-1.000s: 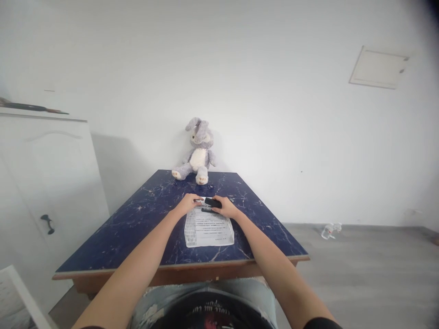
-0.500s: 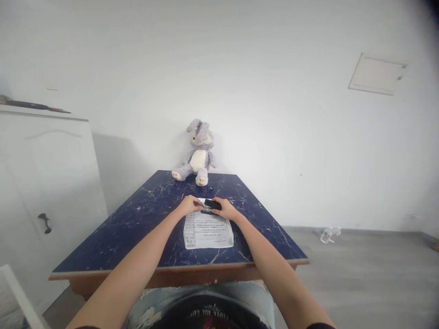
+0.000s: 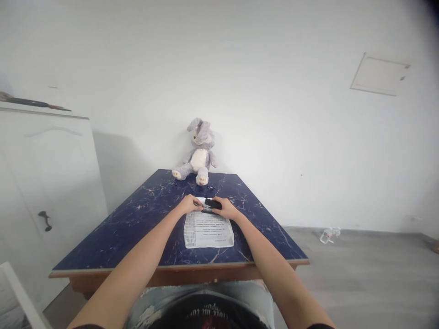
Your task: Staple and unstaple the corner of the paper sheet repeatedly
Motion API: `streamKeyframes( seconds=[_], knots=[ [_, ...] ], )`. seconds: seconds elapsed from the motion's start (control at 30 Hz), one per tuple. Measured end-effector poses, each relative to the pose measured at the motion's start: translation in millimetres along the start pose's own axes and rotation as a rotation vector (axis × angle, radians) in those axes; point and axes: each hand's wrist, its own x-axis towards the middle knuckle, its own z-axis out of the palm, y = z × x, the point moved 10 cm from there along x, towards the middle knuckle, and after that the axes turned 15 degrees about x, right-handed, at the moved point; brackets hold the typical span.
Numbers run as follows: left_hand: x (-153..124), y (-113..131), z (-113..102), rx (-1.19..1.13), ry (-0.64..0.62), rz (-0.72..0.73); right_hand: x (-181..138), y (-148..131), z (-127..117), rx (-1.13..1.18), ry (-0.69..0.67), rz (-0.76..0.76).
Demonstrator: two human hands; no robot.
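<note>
Handling one stapler point(image 3: 213, 204), two hands point(image 3: 190, 204) point(image 3: 225, 208), one paper point(image 3: 210, 232)

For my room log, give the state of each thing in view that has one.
Stapler: open, in the right hand
Left hand: fingers bent beside the stapler; anything held is too small to tell
Paper: spread out, print up
Rabbit: sitting upright
Cabinet: shut
Long tool: lying on the cabinet
Wall panel: shut
Clear container: on the floor, open or capped unclear
</note>
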Motion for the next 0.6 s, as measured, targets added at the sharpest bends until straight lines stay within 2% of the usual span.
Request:
streamKeyframes(
  seconds=[0.4, 0.5, 0.6],
  knots=[
    [1, 1, 2, 0.075, -0.066, 0.098, 0, 3, 0, 0.009, -0.005, 0.004],
    [3, -4, -2, -0.005, -0.051, 0.05, 1, 5, -4, 0.035, 0.04, 0.023],
    [3, -14, -7, -0.193, 0.003, -0.073, 0, 6, -15, 0.074, 0.118, 0.047]
  ],
)
